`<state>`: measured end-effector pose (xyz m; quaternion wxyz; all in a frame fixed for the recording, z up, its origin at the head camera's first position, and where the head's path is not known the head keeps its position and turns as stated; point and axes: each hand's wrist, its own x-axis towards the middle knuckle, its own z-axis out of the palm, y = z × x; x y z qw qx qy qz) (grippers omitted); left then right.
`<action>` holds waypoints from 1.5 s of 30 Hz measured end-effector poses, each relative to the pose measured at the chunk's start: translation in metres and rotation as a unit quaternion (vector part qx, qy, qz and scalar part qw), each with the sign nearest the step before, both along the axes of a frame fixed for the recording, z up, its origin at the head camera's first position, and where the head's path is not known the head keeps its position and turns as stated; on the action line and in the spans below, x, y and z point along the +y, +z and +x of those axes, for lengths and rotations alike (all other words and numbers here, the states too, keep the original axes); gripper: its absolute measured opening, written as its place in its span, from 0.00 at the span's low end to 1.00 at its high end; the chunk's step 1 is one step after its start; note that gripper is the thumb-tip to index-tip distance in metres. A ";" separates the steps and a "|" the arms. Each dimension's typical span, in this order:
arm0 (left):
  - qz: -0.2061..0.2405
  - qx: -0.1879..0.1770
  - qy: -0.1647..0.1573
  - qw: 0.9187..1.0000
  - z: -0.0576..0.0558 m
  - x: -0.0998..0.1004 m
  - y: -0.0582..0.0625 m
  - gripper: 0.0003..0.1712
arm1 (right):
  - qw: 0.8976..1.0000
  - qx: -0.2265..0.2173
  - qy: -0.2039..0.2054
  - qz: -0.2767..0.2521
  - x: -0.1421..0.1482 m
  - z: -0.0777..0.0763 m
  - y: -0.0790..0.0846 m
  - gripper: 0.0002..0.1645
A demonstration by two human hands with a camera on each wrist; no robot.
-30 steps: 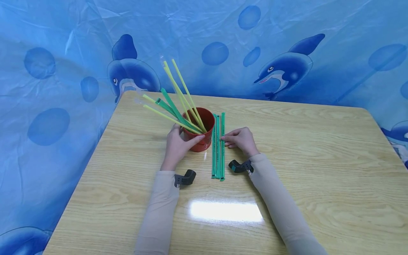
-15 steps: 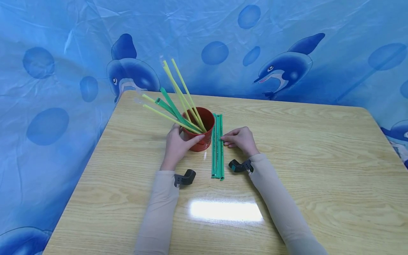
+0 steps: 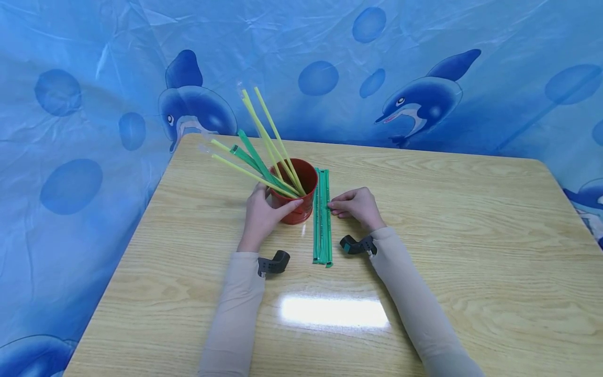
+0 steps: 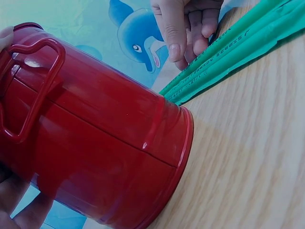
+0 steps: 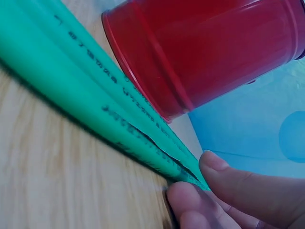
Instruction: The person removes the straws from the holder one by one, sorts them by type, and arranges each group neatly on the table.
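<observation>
Head view: my left hand (image 3: 264, 215) grips the red bucket (image 3: 299, 213), which holds yellow straws (image 3: 273, 127), and between it and my right hand (image 3: 360, 207) lie the green straws (image 3: 322, 225), the outermost snug against its neighbours where a gap showed a second ago. Left wrist view: the bucket stands right beside those straws, my right fingertips at their edge. Right wrist view: thumb and forefinger narrow to a pinch there, so I judge I'm evening the row, and the next move seems to call for a firm hold on all of them.
</observation>
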<state>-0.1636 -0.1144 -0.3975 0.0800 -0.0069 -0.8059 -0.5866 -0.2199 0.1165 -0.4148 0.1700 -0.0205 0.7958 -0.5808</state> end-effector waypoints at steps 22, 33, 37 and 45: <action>0.002 -0.008 0.003 1.000 0.001 0.000 0.000 0.45 | 0.997 0.059 -0.029 -0.040 0.000 0.005 0.012 0.17; 0.000 0.000 0.004 1.000 0.000 0.000 0.001 0.45 | 0.992 0.093 -0.036 -0.083 -0.006 0.010 0.033 0.20; 0.002 -0.004 0.005 1.000 0.001 -0.001 0.001 0.45 | 0.987 0.119 -0.025 -0.105 -0.013 0.014 0.045 0.20; 0.000 0.001 0.006 1.000 -0.001 0.000 -0.003 0.45 | 0.979 0.156 0.007 -0.128 -0.033 0.021 0.073 0.12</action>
